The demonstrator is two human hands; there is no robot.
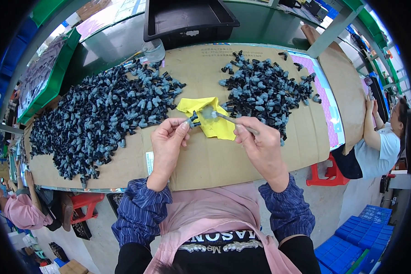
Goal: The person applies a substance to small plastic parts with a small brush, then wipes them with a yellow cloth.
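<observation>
Grey/blk pc pinched in L hand, tool slanted in R hand

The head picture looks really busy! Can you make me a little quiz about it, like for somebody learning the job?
1. What is the left hand holding at its fingertips?
2. What colour is the cloth by the tip of the thin tool in the right hand? A) red B) yellow C) white
3. True or false: the pile on the left spreads wider over the cardboard than the pile on the right.

Key: 1. One small dark piece. 2. B. 3. True.
</observation>
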